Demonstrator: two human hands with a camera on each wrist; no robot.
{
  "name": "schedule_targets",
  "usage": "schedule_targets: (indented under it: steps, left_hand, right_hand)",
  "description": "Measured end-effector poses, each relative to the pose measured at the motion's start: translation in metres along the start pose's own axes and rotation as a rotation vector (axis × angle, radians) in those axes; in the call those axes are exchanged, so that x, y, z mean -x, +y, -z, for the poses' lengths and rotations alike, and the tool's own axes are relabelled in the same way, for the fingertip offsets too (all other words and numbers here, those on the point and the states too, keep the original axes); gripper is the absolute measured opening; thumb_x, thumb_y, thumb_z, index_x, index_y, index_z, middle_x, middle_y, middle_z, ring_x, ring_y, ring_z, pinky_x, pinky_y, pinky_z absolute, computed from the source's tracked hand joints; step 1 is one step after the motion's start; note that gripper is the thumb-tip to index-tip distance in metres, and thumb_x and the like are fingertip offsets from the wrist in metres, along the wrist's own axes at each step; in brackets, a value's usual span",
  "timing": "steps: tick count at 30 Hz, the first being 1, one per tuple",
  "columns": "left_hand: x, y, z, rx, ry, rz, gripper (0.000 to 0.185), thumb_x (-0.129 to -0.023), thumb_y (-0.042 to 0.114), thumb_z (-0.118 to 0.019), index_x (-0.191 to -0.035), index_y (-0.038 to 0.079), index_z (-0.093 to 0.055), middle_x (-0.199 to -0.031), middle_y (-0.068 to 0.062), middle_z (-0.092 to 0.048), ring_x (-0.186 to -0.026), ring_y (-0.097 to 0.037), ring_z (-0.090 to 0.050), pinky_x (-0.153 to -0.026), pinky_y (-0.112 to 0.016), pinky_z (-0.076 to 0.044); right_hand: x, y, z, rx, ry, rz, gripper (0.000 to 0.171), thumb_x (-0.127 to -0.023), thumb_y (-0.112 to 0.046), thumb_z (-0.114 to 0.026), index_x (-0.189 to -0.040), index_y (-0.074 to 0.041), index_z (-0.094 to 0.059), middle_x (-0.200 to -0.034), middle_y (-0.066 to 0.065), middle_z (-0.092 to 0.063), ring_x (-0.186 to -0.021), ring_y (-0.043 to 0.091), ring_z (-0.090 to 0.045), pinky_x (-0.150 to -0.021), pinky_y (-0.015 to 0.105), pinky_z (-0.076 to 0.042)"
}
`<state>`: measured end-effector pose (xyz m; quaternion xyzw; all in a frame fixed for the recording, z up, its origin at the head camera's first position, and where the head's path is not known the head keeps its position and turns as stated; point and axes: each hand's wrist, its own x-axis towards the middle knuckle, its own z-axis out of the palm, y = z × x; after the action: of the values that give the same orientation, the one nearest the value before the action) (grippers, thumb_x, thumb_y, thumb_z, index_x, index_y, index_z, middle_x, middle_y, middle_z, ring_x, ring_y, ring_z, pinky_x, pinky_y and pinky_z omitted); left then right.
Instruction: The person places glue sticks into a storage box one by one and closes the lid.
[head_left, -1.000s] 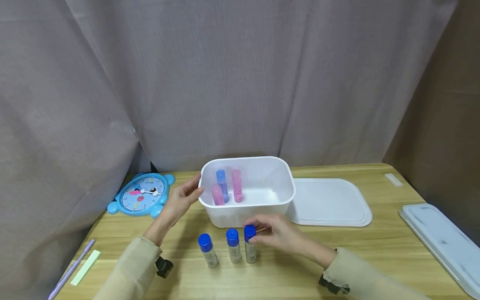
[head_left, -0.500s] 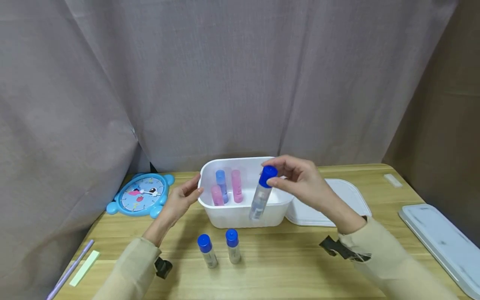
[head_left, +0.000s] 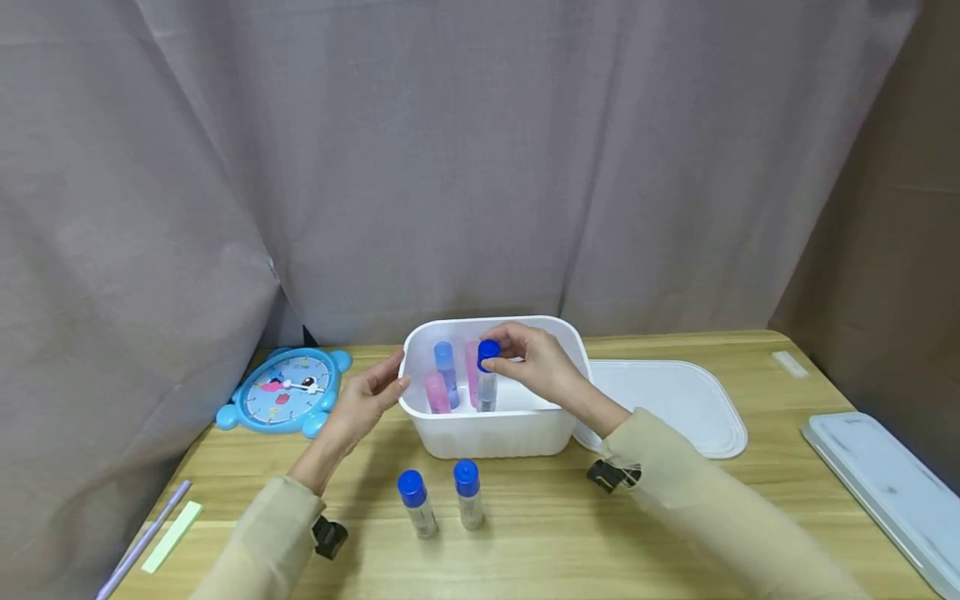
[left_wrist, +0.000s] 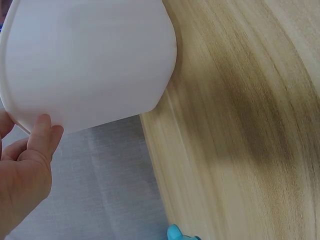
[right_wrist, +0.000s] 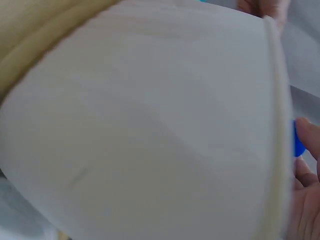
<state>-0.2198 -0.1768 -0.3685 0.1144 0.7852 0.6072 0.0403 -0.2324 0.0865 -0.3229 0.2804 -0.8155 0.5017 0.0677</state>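
Left hand, head view: reaching from the near edge of the tabletop (head_left: 570, 550), the left hand (head_left: 365, 398) holds the left end of the white box (head_left: 491, 435), thumb and fingers narrowly spaced at its rim.
Right hand, head view: the forearm slants in from the near edge and crosses the box's near right corner; the right hand (head_left: 536, 362) pinches the blue cap (head_left: 488, 351) of a clear bottle (head_left: 487, 398).
Clear bottle, head view: held roughly upright inside the box, in front of a pink bottle (head_left: 472, 371); I cannot tell whether its base touches the floor.
White box, head view: stands near the middle of the tabletop's far edge; two more blue-capped bottles (head_left: 468, 500) stand on its near-edge side.
Blue clock, head view: the blue clock (head_left: 288, 392) lies by the far left corner.
Left hand, left wrist view: fingertips rest on the box's outer wall, another digit at the rim.
Right hand, right wrist view: beyond the rim, thumb and fingers are at the blue cap; the bottle's body is hidden by the box wall.
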Motion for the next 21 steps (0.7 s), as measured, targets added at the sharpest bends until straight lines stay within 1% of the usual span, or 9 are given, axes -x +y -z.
schedule_targets:
  steps: [4,9,14,21]
  left_hand:
    - [0.0,-0.001,-0.001,0.002,0.001,0.001,0.054,-0.096,0.011,-0.053,-0.145,0.002,-0.031,-0.144,-0.021,-0.04,-0.13,-0.031,-0.043,-0.102,-0.036,-0.043]
    - [0.0,-0.001,-0.001,0.011,-0.001,-0.005,0.054,-0.096,0.011,-0.053,-0.145,0.002,-0.032,-0.143,-0.021,-0.04,-0.13,-0.031,-0.043,-0.101,-0.036,-0.044]
    - [-0.001,-0.002,-0.001,0.017,-0.006,-0.009,0.054,-0.096,0.012,-0.054,-0.145,0.002,-0.032,-0.144,-0.021,-0.041,-0.13,-0.031,-0.043,-0.101,-0.036,-0.044]
    - [-0.001,-0.002,-0.001,0.017,-0.007,-0.01,0.054,-0.096,0.013,-0.054,-0.145,0.002,-0.033,-0.144,-0.02,-0.041,-0.13,-0.031,-0.043,-0.101,-0.036,-0.044]
  right_hand:
    - [-0.004,0.011,-0.012,0.017,-0.087,-0.048,0.028,-0.081,0.001,-0.07,-0.108,0.006,-0.063,-0.096,0.017,-0.068,-0.087,0.024,-0.065,-0.078,0.027,-0.057]
    - [-0.006,0.015,-0.018,0.06,-0.165,-0.08,0.025,-0.081,0.002,-0.07,-0.105,0.006,-0.063,-0.096,0.016,-0.068,-0.087,0.022,-0.064,-0.079,0.028,-0.057]
    - [-0.007,0.017,-0.02,0.06,-0.218,-0.094,0.022,-0.08,0.003,-0.07,-0.1,0.007,-0.063,-0.093,0.017,-0.068,-0.088,0.024,-0.065,-0.081,0.029,-0.057]
    - [-0.008,0.021,-0.022,0.064,-0.286,-0.106,0.022,-0.08,0.004,-0.069,-0.101,0.006,-0.063,-0.095,0.018,-0.068,-0.092,0.026,-0.066,-0.083,0.028,-0.056]
